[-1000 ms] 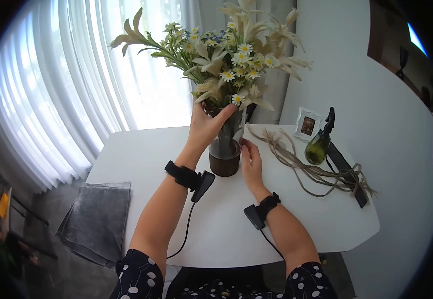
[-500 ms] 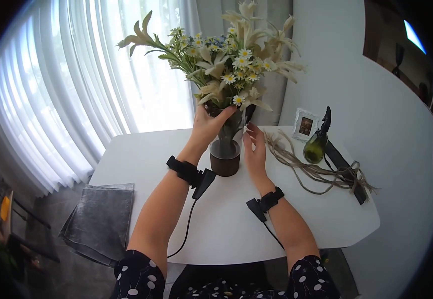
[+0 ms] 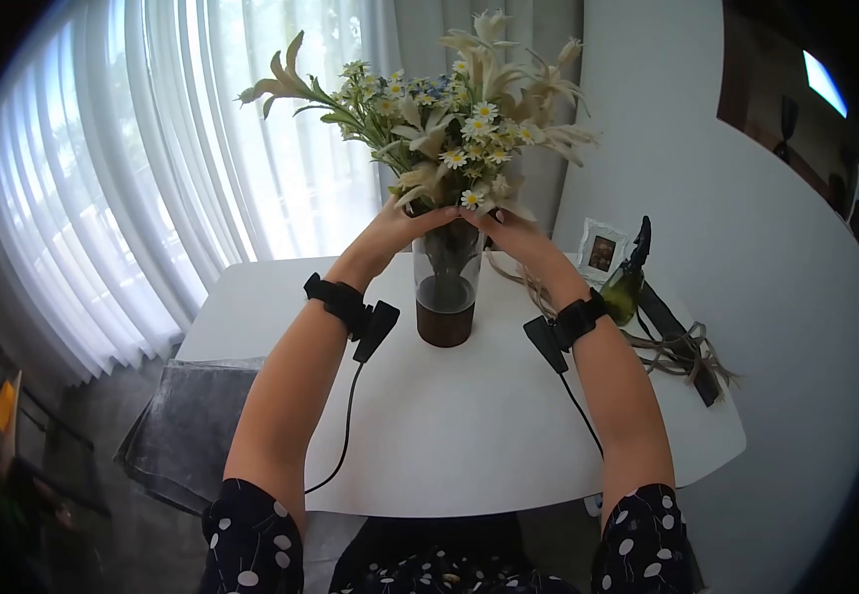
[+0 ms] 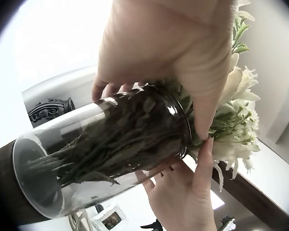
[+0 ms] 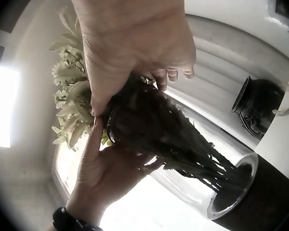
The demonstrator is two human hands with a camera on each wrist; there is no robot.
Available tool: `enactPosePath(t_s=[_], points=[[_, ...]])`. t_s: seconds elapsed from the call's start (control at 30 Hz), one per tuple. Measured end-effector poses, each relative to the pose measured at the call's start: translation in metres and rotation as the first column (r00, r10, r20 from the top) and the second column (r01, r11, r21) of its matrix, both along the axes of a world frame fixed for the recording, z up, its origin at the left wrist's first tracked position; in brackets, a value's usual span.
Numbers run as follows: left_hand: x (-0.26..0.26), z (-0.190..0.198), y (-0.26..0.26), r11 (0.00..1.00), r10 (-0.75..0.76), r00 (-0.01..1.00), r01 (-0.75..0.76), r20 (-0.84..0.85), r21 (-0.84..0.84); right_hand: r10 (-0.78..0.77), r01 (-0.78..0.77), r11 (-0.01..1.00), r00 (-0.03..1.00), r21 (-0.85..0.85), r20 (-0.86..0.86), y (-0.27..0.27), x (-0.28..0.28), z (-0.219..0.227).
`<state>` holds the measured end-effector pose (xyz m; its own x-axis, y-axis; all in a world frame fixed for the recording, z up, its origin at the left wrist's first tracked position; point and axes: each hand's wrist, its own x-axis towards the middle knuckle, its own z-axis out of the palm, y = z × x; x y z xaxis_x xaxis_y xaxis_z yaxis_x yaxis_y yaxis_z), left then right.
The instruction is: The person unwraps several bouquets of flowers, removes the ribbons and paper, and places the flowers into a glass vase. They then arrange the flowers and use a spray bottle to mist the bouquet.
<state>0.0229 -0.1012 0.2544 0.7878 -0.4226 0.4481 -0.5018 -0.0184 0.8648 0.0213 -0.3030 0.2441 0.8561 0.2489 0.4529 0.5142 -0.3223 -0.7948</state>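
Note:
A clear glass vase (image 3: pixel 446 282) with a dark wooden base stands on the white table (image 3: pixel 449 426). It holds a bouquet (image 3: pixel 444 119) of cream lilies and small daisies, and its stems (image 4: pixel 111 139) fill the glass. My left hand (image 3: pixel 390 230) cups the vase's mouth from the left, fingers curled round the rim (image 4: pixel 183 120). From the right, my right hand (image 3: pixel 514 233) grips the same rim (image 5: pixel 115 120). The two hands meet at the stems just under the blooms.
A green spray bottle (image 3: pixel 627 287), a small framed photo (image 3: pixel 600 251) and a heap of raffia strands (image 3: pixel 677 351) lie at the table's right. A grey cushioned seat (image 3: pixel 187 426) stands left of the table. White curtains (image 3: pixel 152 168) hang behind.
My right hand has risen from the vase's lower side to its mouth. My left hand has shifted a little up onto the rim. The view has moved slightly.

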Motion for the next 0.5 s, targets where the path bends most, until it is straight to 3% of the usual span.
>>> enactPosePath(t_s=[0.03, 0.13, 0.27, 0.37, 0.43, 0.47, 0.5], points=[[-0.001, 0.003, 0.001, 0.997, -0.07, 0.997, 0.071, -0.031, 0.031, 0.03, -0.03, 0.999, 0.999, -0.017, -0.011, 0.0, 0.002, 0.001], [0.002, 0.007, 0.003, 0.995, -0.029, 0.998, 0.035, -0.064, 0.097, 0.024, -0.02, 0.996, 0.999, 0.083, -0.045, 0.001, 0.005, 0.0], [0.01, 0.005, 0.0, 0.999, -0.027, 1.0, 0.026, 0.002, 0.027, 0.031, -0.029, 0.994, 0.999, 0.102, -0.021, 0.003, 0.01, 0.003], [0.017, 0.006, -0.001, 0.999, 0.0, 1.0, 0.0, -0.012, 0.052, -0.08, 0.078, 0.996, 0.996, -0.043, -0.037, 0.004, 0.002, 0.014], [0.022, 0.007, -0.002, 0.999, 0.033, 0.999, -0.034, 0.026, 0.041, -0.036, 0.048, 0.997, 0.981, -0.057, 0.189, 0.004, 0.007, 0.012], [0.024, 0.008, -0.003, 0.999, 0.038, 0.997, -0.04, 0.062, 0.026, -0.036, 0.048, 0.997, 0.982, -0.058, 0.185, 0.0, 0.017, 0.008], [0.024, 0.011, -0.004, 0.999, 0.037, 0.998, -0.039, 0.058, 0.026, -0.037, 0.121, 0.971, 0.926, -0.204, 0.376, -0.006, 0.028, 0.004]])
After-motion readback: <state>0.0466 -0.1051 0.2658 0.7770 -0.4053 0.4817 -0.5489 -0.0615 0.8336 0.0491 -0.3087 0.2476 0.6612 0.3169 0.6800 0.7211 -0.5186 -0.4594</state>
